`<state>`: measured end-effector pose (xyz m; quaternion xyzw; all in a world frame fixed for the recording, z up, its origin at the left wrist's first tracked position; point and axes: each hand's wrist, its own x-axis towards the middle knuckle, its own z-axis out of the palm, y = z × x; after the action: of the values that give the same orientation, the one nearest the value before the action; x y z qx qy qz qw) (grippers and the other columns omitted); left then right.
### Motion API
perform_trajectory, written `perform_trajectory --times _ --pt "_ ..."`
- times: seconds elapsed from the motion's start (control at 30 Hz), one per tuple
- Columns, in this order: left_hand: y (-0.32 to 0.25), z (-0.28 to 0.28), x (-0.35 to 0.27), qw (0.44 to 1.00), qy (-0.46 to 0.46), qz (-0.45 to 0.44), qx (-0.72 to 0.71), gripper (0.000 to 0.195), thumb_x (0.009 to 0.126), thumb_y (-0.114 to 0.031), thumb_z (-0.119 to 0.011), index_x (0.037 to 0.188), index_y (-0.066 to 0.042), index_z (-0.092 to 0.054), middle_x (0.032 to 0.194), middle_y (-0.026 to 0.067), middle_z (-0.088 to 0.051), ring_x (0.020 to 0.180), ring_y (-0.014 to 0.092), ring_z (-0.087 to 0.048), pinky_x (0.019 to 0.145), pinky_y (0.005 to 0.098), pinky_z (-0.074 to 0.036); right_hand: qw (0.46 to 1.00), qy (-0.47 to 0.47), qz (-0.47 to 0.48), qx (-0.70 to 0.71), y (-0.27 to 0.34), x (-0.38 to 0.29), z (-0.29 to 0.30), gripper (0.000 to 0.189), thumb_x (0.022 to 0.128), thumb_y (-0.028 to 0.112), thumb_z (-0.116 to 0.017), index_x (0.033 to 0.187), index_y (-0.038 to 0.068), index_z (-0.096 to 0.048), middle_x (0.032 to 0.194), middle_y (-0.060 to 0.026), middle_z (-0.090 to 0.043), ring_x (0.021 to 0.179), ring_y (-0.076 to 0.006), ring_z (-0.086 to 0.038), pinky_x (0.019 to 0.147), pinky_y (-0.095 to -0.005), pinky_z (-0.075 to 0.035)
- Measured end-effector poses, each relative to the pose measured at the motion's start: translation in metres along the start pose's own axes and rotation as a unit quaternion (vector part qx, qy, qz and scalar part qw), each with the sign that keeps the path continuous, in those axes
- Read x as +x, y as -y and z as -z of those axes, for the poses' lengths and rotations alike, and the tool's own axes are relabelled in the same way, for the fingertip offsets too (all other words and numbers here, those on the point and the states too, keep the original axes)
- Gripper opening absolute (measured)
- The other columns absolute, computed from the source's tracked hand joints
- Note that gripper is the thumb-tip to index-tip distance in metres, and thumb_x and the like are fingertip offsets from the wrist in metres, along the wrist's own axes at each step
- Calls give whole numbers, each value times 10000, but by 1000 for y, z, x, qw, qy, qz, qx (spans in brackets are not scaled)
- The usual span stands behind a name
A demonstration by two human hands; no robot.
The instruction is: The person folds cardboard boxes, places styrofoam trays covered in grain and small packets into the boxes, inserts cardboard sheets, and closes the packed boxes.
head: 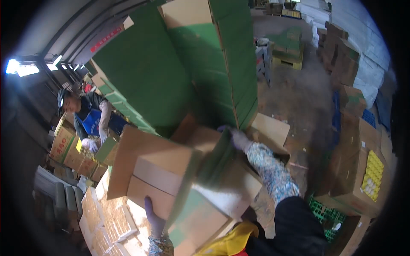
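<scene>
An open cardboard box [160, 169] is tilted before me, its brown inside facing left. My left hand [155, 219], in a purple glove, grips its lower wall with the thumb on the inner side. In a purple glove too, my right hand [240, 139] is on the upper edge of a dark green cardboard flap [216, 163]. Motion blur hides its fingers in part. Below these lies another green and brown carton [198, 220]. Open brown flaps [269, 129] stick out just right of my right hand.
Tall stacked green cartons [144, 73] rise ahead. At left, a co-worker [93, 115] bends over cartons [67, 147]. White foam boxes [115, 224] filled with straw-coloured material lie lower left. At right, a yellow egg tray [373, 174] with several eggs rests on cartons [346, 169], near a green plastic crate [326, 214].
</scene>
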<state>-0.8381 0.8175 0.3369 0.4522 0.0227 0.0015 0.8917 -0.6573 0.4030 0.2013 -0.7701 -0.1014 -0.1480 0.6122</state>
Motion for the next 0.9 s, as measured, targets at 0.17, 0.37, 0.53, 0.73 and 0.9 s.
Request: perform_trajectory --times 0.17,0.37,0.53,0.73,0.9 --pt "24 -60 81 977 51 142 148 662 953 -534 -461 1339 4 -475 1108 126 -585 959 217 -574 880 363 -472 995 -8 53 -86 -8 10 -22 534 935 137 -507 1439 29 -368 1359 -242 -491 1234 -334 -515 1069 -371 -386" --pt "37 9 120 907 102 337 229 838 919 -728 -331 1411 -56 -425 848 103 -646 730 219 -635 739 407 -533 932 -224 22 -285 18 -13 -34 559 885 47 -515 1417 -21 -357 1340 -263 -480 1268 -377 -459 1067 -393 -386" --pt "47 205 -55 696 54 239 675 777 869 -598 -501 1481 -155 -320 1168 196 -491 991 388 -479 841 506 -441 969 58 186 -155 132 -162 -101 698 851 244 -632 1456 61 -337 1457 -200 -360 1356 -332 -356 1107 -437 -310" --pt "92 346 -204 505 98 -7 858 835 696 -453 -767 1412 -189 -426 1402 371 -377 1090 695 -427 954 674 -388 739 476 15 -477 45 -300 -226 1019 700 389 -797 1520 157 -238 1559 -174 -214 1393 -426 -274 1122 -593 -214" --pt "-53 299 -167 590 195 120 775 881 639 -680 -747 1365 -227 -541 1358 244 -519 1108 406 -602 939 431 -491 631 480 90 -603 173 -227 -245 482 858 164 -524 1340 161 -510 1279 -95 -522 1152 -322 -508 1057 -549 -313"
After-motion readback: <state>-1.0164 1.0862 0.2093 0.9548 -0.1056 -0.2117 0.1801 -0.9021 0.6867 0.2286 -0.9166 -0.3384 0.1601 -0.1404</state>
